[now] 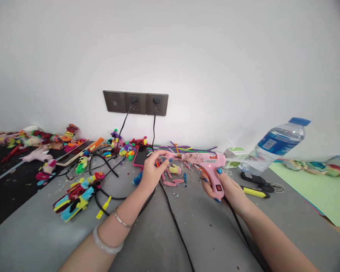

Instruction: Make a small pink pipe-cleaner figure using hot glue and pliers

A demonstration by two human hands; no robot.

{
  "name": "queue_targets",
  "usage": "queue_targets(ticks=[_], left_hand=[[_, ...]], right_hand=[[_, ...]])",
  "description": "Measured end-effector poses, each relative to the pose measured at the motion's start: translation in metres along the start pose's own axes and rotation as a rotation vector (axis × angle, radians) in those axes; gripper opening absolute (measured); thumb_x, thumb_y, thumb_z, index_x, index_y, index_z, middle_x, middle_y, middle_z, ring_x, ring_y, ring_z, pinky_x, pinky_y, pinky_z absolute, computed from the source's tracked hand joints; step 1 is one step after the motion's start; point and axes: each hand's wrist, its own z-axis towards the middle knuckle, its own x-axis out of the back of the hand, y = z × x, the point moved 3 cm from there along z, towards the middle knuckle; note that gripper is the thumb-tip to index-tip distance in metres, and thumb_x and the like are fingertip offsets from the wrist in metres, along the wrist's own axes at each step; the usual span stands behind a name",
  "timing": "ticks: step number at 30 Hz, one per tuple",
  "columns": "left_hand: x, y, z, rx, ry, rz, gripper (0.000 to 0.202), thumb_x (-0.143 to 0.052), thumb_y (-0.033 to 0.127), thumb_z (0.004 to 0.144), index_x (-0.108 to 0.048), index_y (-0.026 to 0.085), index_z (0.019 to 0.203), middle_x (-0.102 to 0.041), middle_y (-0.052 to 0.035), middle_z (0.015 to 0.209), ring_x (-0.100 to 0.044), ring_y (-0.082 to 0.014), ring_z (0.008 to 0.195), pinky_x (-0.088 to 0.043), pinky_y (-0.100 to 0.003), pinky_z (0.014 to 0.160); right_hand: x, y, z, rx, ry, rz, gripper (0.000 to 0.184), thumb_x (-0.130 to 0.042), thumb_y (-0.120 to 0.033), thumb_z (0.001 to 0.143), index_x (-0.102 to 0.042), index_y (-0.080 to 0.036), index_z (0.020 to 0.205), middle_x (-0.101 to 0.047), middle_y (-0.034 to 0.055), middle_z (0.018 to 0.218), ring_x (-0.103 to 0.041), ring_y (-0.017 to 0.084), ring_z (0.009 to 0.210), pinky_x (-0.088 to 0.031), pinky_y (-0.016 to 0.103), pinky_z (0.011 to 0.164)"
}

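Where the grey bench (150,241) meets the wall: coloured fuzzy stems (198,147) lie along the middle of the back edge; stock remains.
Bottle: near the right end of the back edge, beyond the work.
Glue gun (201,160): held above the bench, nearer the back edge than the front; indicator lit, nozzle pointing left.
Right hand (229,189): wrapped around the glue gun's handle; cannot tell whether the trigger is pressed.
Left hand (155,166): thumb and fingers in a narrow pinch on a small pink piece, at the nozzle's tip.
Fuzzy figures (76,196): bundled toward the left edge, more of them in the back-left corner; judged made up already.
Loose pink strips (170,184): on the bench below the nozzle, apart from any figure; judged still unattached.
Pink piece (170,155): between left fingertips and nozzle, partly hidden; contact with the tip unclear. Judged mid-assembly: one small part being glued, strips beneath left over.
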Motion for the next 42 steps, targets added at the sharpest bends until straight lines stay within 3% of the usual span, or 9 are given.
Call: queue_targets(ticks=[19,30,35,38,42], left_hand=[[-0.002,0.001,0.002,0.004,0.012,-0.115,0.017,-0.064,0.024,0.082,-0.068,0.019,0.097,-0.072,-0.0067,0.102,-0.066,-0.0194,0.098,-0.053,-0.029,0.084],[0.001,0.003,0.003,0.035,0.046,-0.135,0.019,-0.065,0.027,0.081,-0.069,0.018,0.097,-0.072,-0.0075,0.1,-0.066,-0.0189,0.093,-0.051,-0.026,0.078],[-0.001,0.002,0.003,0.05,0.046,-0.173,0.023,-0.067,0.032,0.079,-0.068,0.017,0.096,-0.072,-0.0081,0.098,-0.067,-0.019,0.091,-0.052,-0.026,0.074],[-0.002,0.001,0.003,0.072,0.055,-0.197,0.024,-0.069,0.034,0.078,-0.067,0.017,0.095,-0.072,-0.0076,0.096,-0.066,-0.0185,0.09,-0.052,-0.025,0.074],[-0.003,-0.003,0.004,0.098,0.042,-0.228,0.023,-0.069,0.034,0.078,-0.066,0.017,0.094,-0.071,-0.0069,0.094,-0.067,-0.0181,0.09,-0.053,-0.025,0.074]], right_hand=[[0.0,-0.005,-0.001,0.057,-0.014,-0.032,0.052,-0.037,-0.072,0.089,-0.046,-0.023,0.076,-0.041,-0.0038,0.04,-0.025,0.012,0.039,-0.019,0.03,0.045],[-0.001,-0.01,-0.003,0.046,0.059,-0.118,0.052,-0.038,-0.072,0.089,-0.047,-0.023,0.075,-0.044,-0.0039,0.041,-0.028,0.011,0.039,-0.021,0.028,0.045],[0.008,-0.012,-0.002,0.101,0.074,-0.167,0.069,-0.026,-0.077,0.088,-0.046,-0.023,0.05,-0.035,-0.0002,0.04,-0.025,0.013,0.041,-0.018,0.031,0.047],[0.017,-0.021,-0.008,0.189,0.174,-0.145,0.072,-0.033,-0.083,0.08,-0.044,-0.023,0.041,-0.032,0.0009,0.041,-0.025,0.013,0.043,-0.018,0.032,0.049],[0.029,-0.034,-0.04,0.234,0.49,0.014,0.066,-0.05,-0.074,0.077,-0.035,-0.023,0.039,-0.024,-0.0002,0.038,-0.022,0.012,0.042,-0.018,0.036,0.049]])
